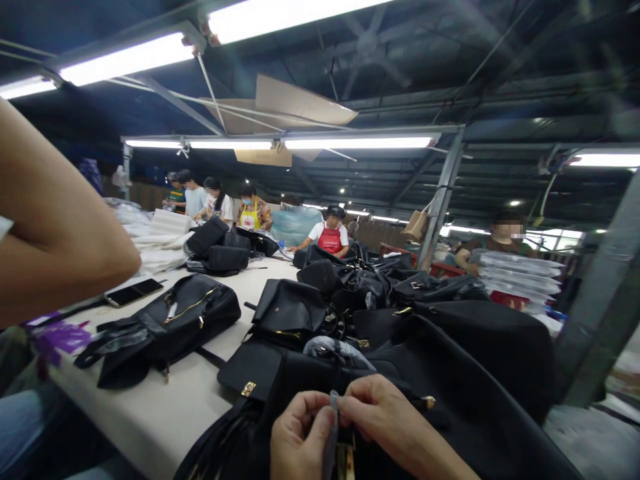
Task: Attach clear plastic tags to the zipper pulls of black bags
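At the bottom middle, my left hand (303,433) and my right hand (383,417) meet fingertip to fingertip. Both pinch a thin greyish strip of wrapping (331,437) that hangs down between them. Right below the fingers shows a gold-coloured metal fitting (345,461). Under and around my hands lies a black bag (260,373) with a gold clasp on its flap. Behind it, a handle wrapped in clear plastic (340,348) arches up. The lower part of the strip is partly hidden by my left hand.
Black bags are heaped across the pale table (195,400), with a large one (480,360) at right. A black backpack (190,313) and a phone (134,292) lie left. Someone's bare arm (65,227) reaches in at left. A metal post (595,313) stands right. Several people work farther back.
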{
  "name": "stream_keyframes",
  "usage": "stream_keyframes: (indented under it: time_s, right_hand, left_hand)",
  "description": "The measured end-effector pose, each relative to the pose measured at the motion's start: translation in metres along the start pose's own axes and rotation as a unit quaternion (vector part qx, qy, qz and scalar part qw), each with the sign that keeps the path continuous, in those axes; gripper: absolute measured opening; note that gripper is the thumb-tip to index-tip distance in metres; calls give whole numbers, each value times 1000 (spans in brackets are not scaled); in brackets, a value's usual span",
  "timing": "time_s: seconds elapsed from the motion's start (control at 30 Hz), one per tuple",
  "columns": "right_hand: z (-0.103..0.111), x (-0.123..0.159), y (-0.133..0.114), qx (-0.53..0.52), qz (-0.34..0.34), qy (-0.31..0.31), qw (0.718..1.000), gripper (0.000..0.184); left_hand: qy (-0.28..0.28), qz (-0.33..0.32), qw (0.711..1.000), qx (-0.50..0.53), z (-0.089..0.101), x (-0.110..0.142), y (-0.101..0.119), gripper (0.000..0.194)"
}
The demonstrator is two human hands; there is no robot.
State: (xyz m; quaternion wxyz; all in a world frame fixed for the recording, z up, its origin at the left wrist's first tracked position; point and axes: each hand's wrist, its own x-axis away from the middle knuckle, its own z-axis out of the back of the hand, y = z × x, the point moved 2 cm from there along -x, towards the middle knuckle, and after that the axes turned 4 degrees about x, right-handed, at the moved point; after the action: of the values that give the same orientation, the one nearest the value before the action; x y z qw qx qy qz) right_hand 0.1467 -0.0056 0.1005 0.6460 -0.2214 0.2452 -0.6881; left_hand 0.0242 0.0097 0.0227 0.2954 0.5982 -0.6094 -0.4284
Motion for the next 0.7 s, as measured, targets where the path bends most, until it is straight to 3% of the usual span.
stream_keyframes:
  time_s: [0.13,0.33,0.53,0.6,0.7]
  right_hand:
    - [-7,-2,11,-76,8,-14,997,26]
    - [-20,3,8,-157,-21,-40,987,32]
    - [-26,8,8,-178,-25,85,980,39]
    - [-24,11,10,-154,-12,125,980,31]
    - [-21,18,9,-120,-8,113,986,35]
  left_hand:
    - [-19,88,995,47,1,-2,5,46]
    - [-35,103,987,118,0,-4,8,53]
    - [-50,131,982,130,7,-9,9,56]
    - [-50,136,982,120,7,-9,9,56]
    - [-41,115,985,124,6,-7,8,55]
